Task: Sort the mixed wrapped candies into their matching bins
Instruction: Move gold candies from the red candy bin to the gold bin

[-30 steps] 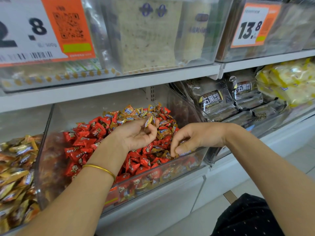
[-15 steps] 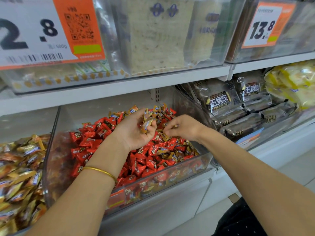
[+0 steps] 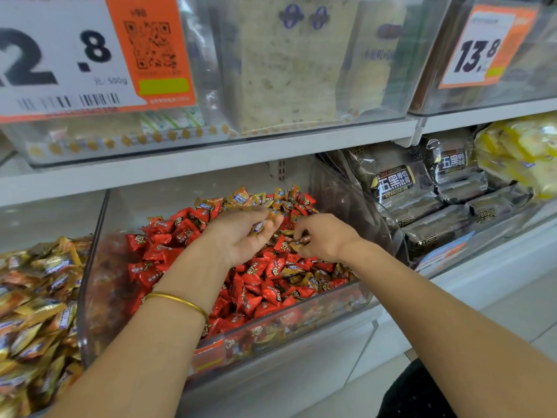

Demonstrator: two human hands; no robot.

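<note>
So we're digging through the clear middle bin (image 3: 90, 282), which is mostly red candies (image 3: 256, 297) but is carrying a bunch of gold strays (image 3: 271, 200) along the back and down the right side. Our left hand (image 3: 241, 236) is sitting palm-up over the red heap, fingers curling in around a gold candy (image 3: 259, 227) like a little cup. We can't tell if more are hiding in the palm. Our right hand (image 3: 325, 239) is pinching another gold wrapper (image 3: 301, 243) between thumb and fingertips just beside it, low over the pile. It's looking to us like the collecting part of the job, with the right hand picking and the left acting as the holding tray. To do this well, we're wanting to grab each stray by the crimped wrapper end rather than scooping, since scooping is going to drag reds along with it. We're also thinking the left hand should be hanging close to the right one, so each hand-off is short and nothing is dropping back into the heap. We're not wanting to overfill the cupped hand either, as those wrappers are looking slick. Once the cup is getting full, the matching gold pile (image 3: 36, 297) is sitting right next door on the left, so it's a quick swing over. Plenty of gold is showing in the red bin, so we're reckoning we're nowhere near done.
</note>
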